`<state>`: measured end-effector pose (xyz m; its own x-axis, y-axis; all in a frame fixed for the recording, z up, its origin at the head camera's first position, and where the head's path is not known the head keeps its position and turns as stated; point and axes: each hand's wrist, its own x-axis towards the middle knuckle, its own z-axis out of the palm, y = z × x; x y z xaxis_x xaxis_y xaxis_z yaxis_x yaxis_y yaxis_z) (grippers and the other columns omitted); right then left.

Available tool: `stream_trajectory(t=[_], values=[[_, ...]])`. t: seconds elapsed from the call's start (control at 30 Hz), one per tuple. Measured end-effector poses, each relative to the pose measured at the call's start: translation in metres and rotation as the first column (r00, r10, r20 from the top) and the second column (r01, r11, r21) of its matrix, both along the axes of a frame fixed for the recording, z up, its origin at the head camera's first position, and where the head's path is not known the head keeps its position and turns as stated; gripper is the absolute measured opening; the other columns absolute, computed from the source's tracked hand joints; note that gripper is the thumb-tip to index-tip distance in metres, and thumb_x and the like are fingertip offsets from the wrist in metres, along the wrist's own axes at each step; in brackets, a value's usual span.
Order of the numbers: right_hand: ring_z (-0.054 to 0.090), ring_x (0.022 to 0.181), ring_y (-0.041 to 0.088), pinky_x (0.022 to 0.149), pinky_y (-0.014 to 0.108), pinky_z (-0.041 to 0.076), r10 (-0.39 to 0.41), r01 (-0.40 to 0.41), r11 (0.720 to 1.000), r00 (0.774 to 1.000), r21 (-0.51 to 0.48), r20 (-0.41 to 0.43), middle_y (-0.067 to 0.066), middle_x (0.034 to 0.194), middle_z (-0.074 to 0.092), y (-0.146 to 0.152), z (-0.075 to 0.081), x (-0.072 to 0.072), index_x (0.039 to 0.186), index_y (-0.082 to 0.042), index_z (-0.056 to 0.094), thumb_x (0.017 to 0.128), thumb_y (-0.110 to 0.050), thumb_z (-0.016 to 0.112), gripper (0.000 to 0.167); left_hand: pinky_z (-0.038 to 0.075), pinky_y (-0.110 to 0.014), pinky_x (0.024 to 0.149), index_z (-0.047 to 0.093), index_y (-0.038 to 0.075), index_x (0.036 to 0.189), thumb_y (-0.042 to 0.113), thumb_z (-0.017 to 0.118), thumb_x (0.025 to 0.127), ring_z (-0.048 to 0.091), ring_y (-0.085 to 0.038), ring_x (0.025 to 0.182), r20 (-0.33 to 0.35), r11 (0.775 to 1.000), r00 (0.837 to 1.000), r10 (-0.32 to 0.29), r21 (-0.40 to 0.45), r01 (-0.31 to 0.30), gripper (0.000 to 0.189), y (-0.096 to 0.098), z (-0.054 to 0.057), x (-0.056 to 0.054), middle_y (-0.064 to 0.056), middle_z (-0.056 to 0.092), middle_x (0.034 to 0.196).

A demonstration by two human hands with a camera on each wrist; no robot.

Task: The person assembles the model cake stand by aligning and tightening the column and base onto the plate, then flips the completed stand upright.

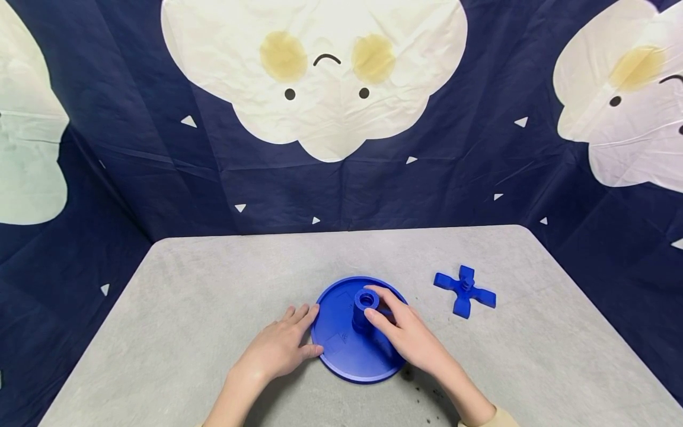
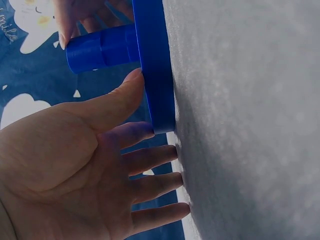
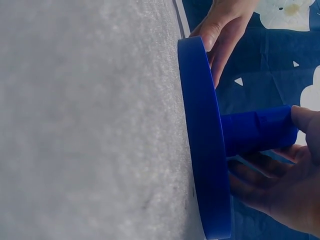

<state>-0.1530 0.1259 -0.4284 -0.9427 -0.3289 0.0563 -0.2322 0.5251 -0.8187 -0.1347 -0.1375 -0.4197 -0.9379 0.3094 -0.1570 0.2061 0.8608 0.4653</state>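
Note:
A round blue disc with a raised rim (image 1: 341,362) lies flat on the table. From its middle rises a short blue hollow cylinder (image 1: 360,320), upright, its open top showing a hole. My right hand (image 1: 413,335) pinches the cylinder near its top between thumb and fingers, as the right wrist view also shows at the cylinder (image 3: 260,131). On the disc's left side rests my left hand (image 1: 280,347), its thumb and index finger touching the rim. In the left wrist view the other fingers (image 2: 157,187) are stretched out straight with their tips at the tabletop.
A blue four-armed cross piece (image 1: 463,290) with a small stud at its centre lies right of the disc. The grey table (image 1: 213,284) has rounded far corners. Dark blue cloth (image 1: 133,172) with white clouds hangs behind and at both sides.

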Motion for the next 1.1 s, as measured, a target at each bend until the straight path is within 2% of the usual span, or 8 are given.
stream_trajectory(t=[0.13,0.27,0.73,0.83,1.1], values=[[0.066,0.118,0.008,0.102,0.033,0.055,-0.002,0.002,1.0,1.0,0.0,-0.002,-0.01,0.128,0.068,0.0008,-0.0006,0.0003,0.146,-0.034,0.051,0.104,-0.051,0.055,0.046,0.034,-0.071,0.116,0.044,0.006,0.156,0.04,0.074,0.092,0.035,-0.051,0.151,0.001,1.0,1.0,-0.003,0.001,0.003,0.078,0.0005,0.0,0.0002,-0.023,0.044,0.16],[0.066,0.119,0.008,0.103,0.031,0.055,-0.014,0.014,1.0,1.0,-0.008,0.004,-0.011,0.128,0.068,0.0005,-0.0011,0.0012,0.143,-0.038,0.052,0.104,-0.05,0.056,0.041,0.035,-0.071,0.116,0.044,0.006,0.156,0.04,0.074,0.093,0.035,-0.05,0.151,0.0,1.0,1.0,-0.007,-0.001,0.007,0.078,0.0009,0.0,0.0002,-0.022,0.044,0.16],[0.067,0.115,0.009,0.103,0.036,0.056,-0.026,0.026,1.0,0.999,0.005,0.021,-0.009,0.121,0.069,0.0006,-0.0003,-0.0001,0.147,-0.033,0.051,0.103,-0.05,0.058,0.048,0.034,-0.071,0.116,0.043,0.006,0.156,0.039,0.074,0.093,0.034,-0.051,0.151,0.009,1.0,1.0,-0.009,0.005,0.009,0.077,0.001,-0.0006,-0.0007,-0.023,0.043,0.16],[0.067,0.115,0.012,0.104,0.039,0.056,-0.006,0.006,1.0,1.0,-0.004,0.006,-0.005,0.124,0.069,0.0014,-0.0001,-0.0012,0.149,-0.029,0.05,0.104,-0.048,0.057,0.05,0.034,-0.071,0.117,0.043,0.007,0.156,0.039,0.074,0.093,0.034,-0.051,0.151,0.009,1.0,1.0,-0.008,0.003,0.008,0.077,0.001,0.0002,-0.0016,-0.023,0.043,0.161],[0.067,0.123,0.018,0.108,0.042,0.054,0.013,-0.013,1.0,1.0,-0.02,0.023,0.002,0.136,0.067,0.0075,0.0006,0.0002,0.15,-0.03,0.049,0.104,-0.045,0.058,0.05,0.034,-0.07,0.117,0.043,0.006,0.156,0.037,0.073,0.094,0.034,-0.052,0.151,0.009,1.0,1.0,-0.014,0.002,0.014,0.077,-0.0001,0.0002,-0.0017,-0.025,0.042,0.161]])
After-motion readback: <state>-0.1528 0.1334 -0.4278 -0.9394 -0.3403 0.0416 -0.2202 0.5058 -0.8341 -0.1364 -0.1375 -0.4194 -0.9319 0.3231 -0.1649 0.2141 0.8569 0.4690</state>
